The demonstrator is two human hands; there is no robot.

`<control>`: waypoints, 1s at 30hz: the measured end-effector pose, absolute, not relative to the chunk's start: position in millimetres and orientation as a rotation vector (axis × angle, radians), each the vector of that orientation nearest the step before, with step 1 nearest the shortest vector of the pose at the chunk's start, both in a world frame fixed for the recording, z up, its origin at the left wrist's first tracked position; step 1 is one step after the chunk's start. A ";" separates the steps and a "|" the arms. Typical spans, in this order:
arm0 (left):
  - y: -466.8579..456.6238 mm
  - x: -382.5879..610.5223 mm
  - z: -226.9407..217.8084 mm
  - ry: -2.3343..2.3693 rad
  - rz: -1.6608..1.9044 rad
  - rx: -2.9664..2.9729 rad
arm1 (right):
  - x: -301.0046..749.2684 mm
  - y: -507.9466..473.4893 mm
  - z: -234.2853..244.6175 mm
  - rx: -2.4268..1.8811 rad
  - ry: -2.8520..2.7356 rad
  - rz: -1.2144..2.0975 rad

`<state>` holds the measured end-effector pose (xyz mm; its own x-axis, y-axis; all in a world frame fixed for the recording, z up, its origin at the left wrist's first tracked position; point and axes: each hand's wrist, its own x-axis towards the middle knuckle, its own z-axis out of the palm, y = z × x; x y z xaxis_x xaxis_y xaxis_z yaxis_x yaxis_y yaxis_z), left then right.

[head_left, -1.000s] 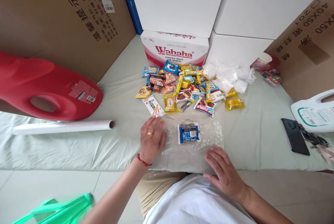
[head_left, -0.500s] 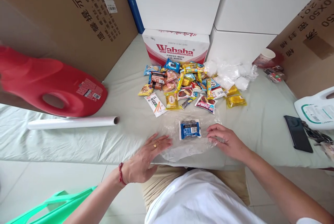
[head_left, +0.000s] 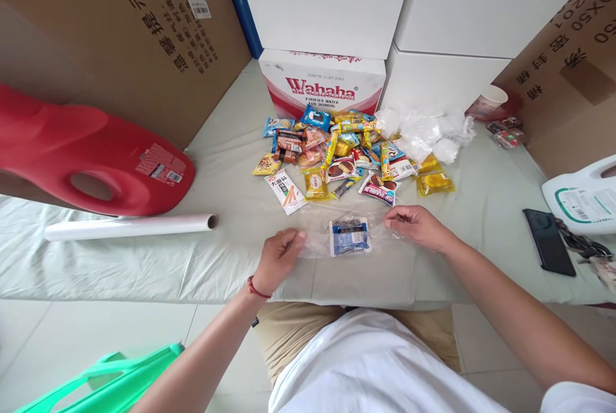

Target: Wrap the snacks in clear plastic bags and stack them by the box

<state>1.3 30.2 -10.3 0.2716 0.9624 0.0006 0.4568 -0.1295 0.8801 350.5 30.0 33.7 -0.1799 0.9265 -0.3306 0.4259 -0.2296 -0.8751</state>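
Note:
A blue snack packet (head_left: 350,237) with pale ends lies on the cloth in front of me. Thin clear plastic film (head_left: 316,245) covers it, its near part folded up over the packet. At the left end of the film, my left hand (head_left: 280,258) pinches it between thumb and fingers. My right hand (head_left: 414,226) is closed on the film's right end, level with the packet. Neither hand touches the packet itself.
Beyond the packet is a pile of wrapped snacks (head_left: 337,150) before a Wahaha box (head_left: 322,83). Crumpled clear plastic (head_left: 428,131) lies right of it. A white roll (head_left: 129,227) and red jug (head_left: 96,156) are left; a phone (head_left: 548,242) and white bottle (head_left: 584,198) are right.
Both hands have gone from resting with fingers spread beside the film to pinching its ends. The film's near part has been folded away from me over the packet.

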 end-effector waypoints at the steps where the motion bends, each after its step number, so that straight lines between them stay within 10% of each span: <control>1: 31.7 5.0 -11.2 1.397 0.782 1.670 | 351.6 33.7 32.4 -1.624 -1.569 1.401; 13: 32.5 0.9 -1.0 2.029 1.445 1.960 | 337.1 63.5 65.0 -2.083 -2.408 0.289; 19: 7.6 54.5 31.8 1.111 0.933 2.584 | 298.1 107.4 61.6 -1.755 -2.635 0.469; 30: 34.4 88.8 -0.5 1.297 0.638 2.404 | 279.0 131.8 30.7 -1.560 -2.791 0.521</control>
<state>88.8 34.4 -0.5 0.4839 0.8453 0.2265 0.6950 -0.5285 0.4875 279.0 131.8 30.7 -0.5326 0.8121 -0.2385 0.8434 0.4857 -0.2296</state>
